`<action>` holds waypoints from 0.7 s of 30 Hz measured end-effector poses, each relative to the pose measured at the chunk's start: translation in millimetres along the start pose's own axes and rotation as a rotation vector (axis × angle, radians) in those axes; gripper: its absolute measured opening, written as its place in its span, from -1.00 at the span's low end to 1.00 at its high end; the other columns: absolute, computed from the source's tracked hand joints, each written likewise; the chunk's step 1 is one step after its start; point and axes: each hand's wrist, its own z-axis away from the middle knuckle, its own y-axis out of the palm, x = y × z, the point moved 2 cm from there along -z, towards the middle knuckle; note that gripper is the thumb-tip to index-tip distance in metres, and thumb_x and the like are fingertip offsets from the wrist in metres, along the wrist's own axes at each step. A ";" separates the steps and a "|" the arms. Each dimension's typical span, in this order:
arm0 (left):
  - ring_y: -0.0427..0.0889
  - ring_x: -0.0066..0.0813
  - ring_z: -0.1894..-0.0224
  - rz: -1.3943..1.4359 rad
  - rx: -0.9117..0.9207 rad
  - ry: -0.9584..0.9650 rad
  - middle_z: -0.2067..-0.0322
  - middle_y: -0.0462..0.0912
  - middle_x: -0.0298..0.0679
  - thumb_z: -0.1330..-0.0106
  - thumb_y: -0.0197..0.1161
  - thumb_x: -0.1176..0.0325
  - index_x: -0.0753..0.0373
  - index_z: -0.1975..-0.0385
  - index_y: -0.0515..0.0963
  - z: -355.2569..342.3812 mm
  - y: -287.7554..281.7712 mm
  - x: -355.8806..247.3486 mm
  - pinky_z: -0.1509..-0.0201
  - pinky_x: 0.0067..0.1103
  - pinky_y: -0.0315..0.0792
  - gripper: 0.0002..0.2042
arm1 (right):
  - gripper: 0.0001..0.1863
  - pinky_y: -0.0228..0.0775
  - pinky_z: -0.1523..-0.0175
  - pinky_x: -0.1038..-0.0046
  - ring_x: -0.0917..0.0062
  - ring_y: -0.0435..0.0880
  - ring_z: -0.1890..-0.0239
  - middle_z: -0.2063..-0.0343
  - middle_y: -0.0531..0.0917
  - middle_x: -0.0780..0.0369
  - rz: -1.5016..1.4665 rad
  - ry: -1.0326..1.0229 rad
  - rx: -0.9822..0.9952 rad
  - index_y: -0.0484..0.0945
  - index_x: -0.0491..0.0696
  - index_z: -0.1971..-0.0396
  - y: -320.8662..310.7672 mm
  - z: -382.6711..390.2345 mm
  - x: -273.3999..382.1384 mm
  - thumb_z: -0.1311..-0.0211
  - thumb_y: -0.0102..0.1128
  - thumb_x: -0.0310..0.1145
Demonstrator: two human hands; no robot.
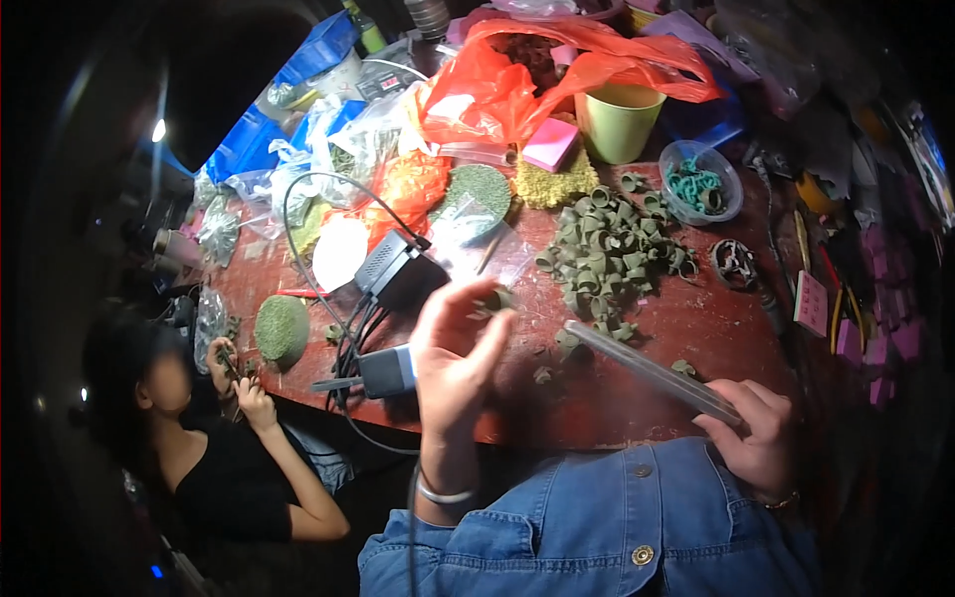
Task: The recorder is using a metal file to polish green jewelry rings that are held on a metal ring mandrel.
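We are pinching a small green piece [502, 298] between the thumb and fingers of our left hand [450, 360], while our right hand [753, 430] is grasping the near end of a long grey bar [652, 372]. We are slanting the bar's long axis leftward and away from us, so its far tip is sitting just right of the piece, apart from it, nearer our left hand than our right. Green rings [609, 242] are lying heaped beyond that tip.

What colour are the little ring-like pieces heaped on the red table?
Dull olive green; the ring-like pieces show clearly in the head view.
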 end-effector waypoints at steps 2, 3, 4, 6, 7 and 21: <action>0.62 -0.46 0.21 -0.834 -0.068 0.294 0.26 0.64 -0.19 -0.13 0.35 0.56 0.34 0.10 0.55 -13.1 -24.7 -16.1 0.09 -0.58 0.48 -0.70 | -0.70 0.45 0.41 0.42 0.36 0.68 0.48 0.50 0.62 0.15 -0.009 0.020 -0.028 0.60 -0.16 0.25 1.7 5.8 -9.6 0.05 0.42 -0.53; 0.63 -0.33 0.25 -1.033 -0.085 0.319 0.28 0.62 -0.14 -0.09 0.34 0.54 0.33 0.16 0.56 -15.0 -35.5 -16.4 0.11 -0.51 0.48 -0.72 | -0.70 0.45 0.41 0.41 0.36 0.68 0.47 0.50 0.62 0.14 -0.016 0.039 -0.026 0.60 -0.16 0.25 2.3 7.2 -12.4 0.05 0.42 -0.53; 0.63 -0.21 0.28 -1.215 -0.073 0.323 0.31 0.62 -0.10 -0.09 0.35 0.49 0.33 0.20 0.55 -14.2 -43.7 -13.8 0.14 -0.45 0.49 -0.74 | -0.70 0.45 0.41 0.41 0.35 0.68 0.47 0.50 0.61 0.13 -0.021 0.061 -0.025 0.59 -0.16 0.25 2.5 8.1 -14.1 0.05 0.41 -0.54; 0.63 -0.15 0.29 -1.260 -0.048 0.180 0.32 0.63 -0.08 -0.10 0.35 0.43 0.32 0.23 0.54 -16.2 -54.7 -8.4 0.15 -0.41 0.49 -0.75 | -0.71 0.45 0.41 0.41 0.35 0.67 0.47 0.50 0.61 0.13 -0.006 0.047 -0.030 0.59 -0.17 0.25 2.1 7.5 -12.8 0.05 0.41 -0.54; 0.64 -0.16 0.28 -1.298 -0.059 0.179 0.32 0.64 -0.08 -0.11 0.35 0.41 0.32 0.24 0.54 -16.5 -56.7 -9.3 0.15 -0.42 0.49 -0.76 | -0.71 0.45 0.42 0.41 0.35 0.67 0.47 0.50 0.61 0.13 0.009 0.035 -0.037 0.59 -0.17 0.26 1.7 7.0 -12.0 0.04 0.40 -0.54; 0.54 -0.11 0.16 -0.989 0.557 0.223 0.22 0.54 -0.14 0.06 0.38 0.55 0.29 0.21 0.53 42.7 5.3 -10.1 0.06 -0.40 0.46 -0.65 | -0.71 0.44 0.43 0.42 0.38 0.66 0.50 0.50 0.60 0.14 -0.019 0.087 -0.039 0.59 -0.16 0.24 1.3 6.8 -14.7 0.02 0.40 -0.53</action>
